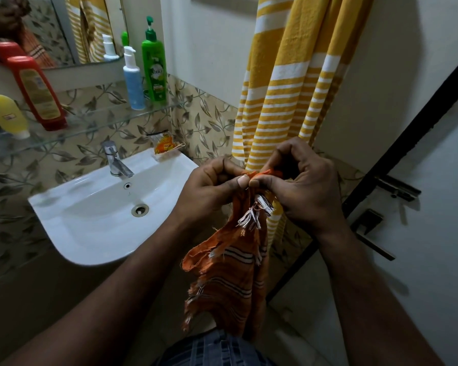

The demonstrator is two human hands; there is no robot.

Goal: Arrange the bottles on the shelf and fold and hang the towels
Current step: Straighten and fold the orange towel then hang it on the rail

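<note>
**Item 1. Orange towel** (228,273): striped, frayed fringe. Held in the air just right of the sink (72,233), level with its front rim. It hangs bunched and crumpled, neither folded nor hung.

**Item 2. Left hand** (212,186): grip closed on the orange towel's top edge, which is pinched between thumb and forefinger.

**Item 3. Right hand** (302,186): grip closed on the same edge, touching the left hand's fingertips. Both hands appear to be searching out a corner or hem.

**Item 4. Yellow striped towel** (283,88): hangs full length against the wall, right of the sink and behind both hands. Its hanger is out of view. Judged already hung.

**Item 5. Glass shelf** (90,122): fixed above the sink and carries 4 bottles.
- Green pump bottle (154,70) and blue pump bottle (132,80): upright and side by side, above the sink's back right corner.
- Red bottle (37,93) and yellow tube (7,116): cap-down, above and left of the sink. Their lean may be lens distortion.

**Item 6. Orange sachet** (164,146): on the sink's back right ledge, beside the tap (114,159).

**Status:** the bottles appear arranged and 1 towel is up. Judged remaining: fold the orange towel and hang it.
</note>
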